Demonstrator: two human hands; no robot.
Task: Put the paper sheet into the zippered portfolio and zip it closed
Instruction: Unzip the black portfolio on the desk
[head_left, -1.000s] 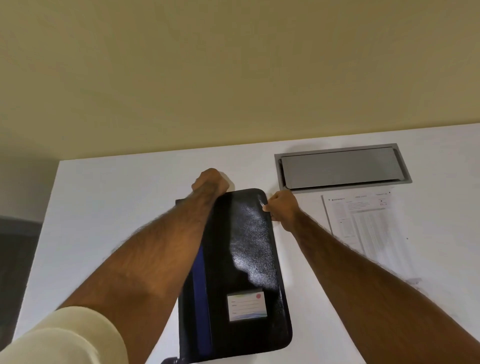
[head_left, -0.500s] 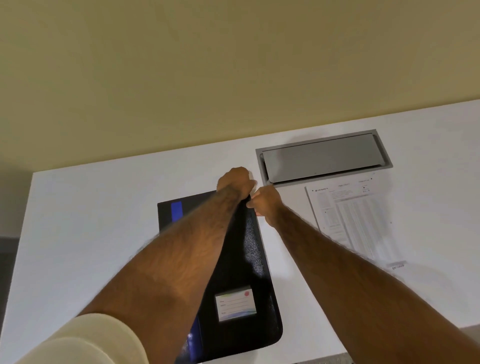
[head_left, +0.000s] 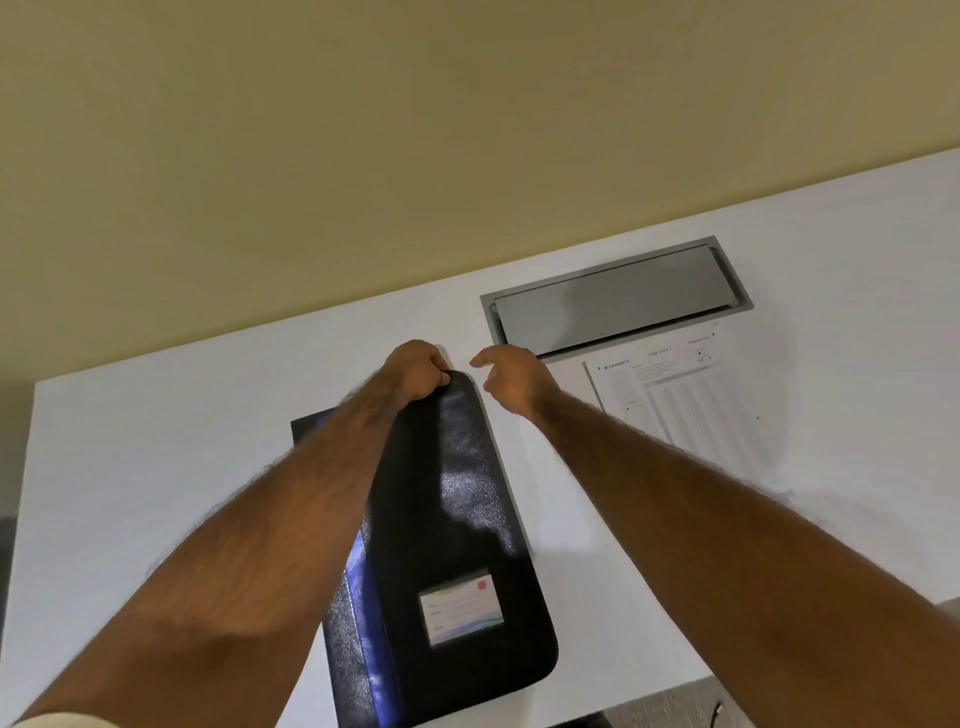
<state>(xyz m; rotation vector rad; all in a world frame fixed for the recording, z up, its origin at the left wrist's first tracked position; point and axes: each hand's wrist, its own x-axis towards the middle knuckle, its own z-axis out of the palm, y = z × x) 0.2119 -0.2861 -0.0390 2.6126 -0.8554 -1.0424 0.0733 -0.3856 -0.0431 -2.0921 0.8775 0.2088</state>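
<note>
Since half a second ago the right hand (head_left: 511, 382) has let go of the far corner of the portfolio (head_left: 467, 493) and drawn a little to the right. It now hangs just beside that corner with its fingers loosely curled and nothing in them. The left hand (head_left: 415, 371) is closed round the far edge of the black cover and appears to hold it a little off the blue-lined half beneath, so the case looks unzipped and partly open. It lies along the middle of the desk (head_left: 156, 441), its near end close to the near edge. The paper sheet (head_left: 685, 415) is not in it yet; it lies flat to the right of the case, toward the far edge, just on the near side of a grey hatch (head_left: 613, 301) set into the desk. To my eye the cover is padded, glossy and fairly limp, so it will likely sag unless held by its rim as it is now. The sheet should be nearly weightless and quick to crease, and hard to pinch while flat. I would raise a corner or its near edge first, then feed it in along a long side.
</note>
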